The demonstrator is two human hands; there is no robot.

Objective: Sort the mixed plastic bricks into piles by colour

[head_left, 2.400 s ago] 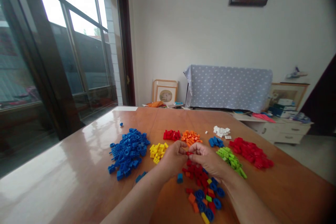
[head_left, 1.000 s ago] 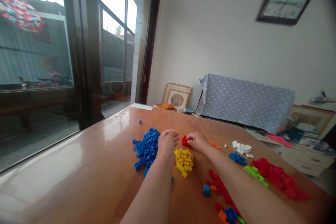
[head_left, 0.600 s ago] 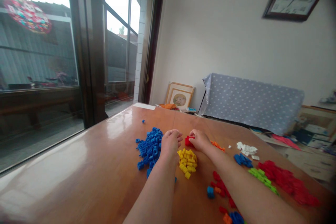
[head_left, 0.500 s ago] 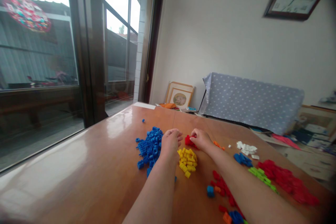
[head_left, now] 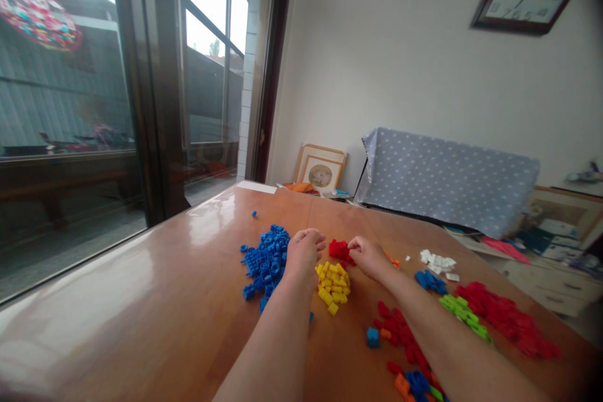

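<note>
Right hand point(head_left: 370, 259) half-curled at the red plastic bricks' point(head_left: 338, 249) edge, grip unseen

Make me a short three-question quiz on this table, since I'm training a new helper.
1. True or false: the right hand is touching the white bricks.
2. Which colour of pile lies just below the gap between the right hand and the left hand? A yellow, B green, C white.
3. Fill the gap: the left hand lies beside the big pile of ____ bricks.

Key: 1 false, the white bricks lie well off to the right. 2 A, the yellow bricks. 3 blue, the big pile of blue bricks.
</note>
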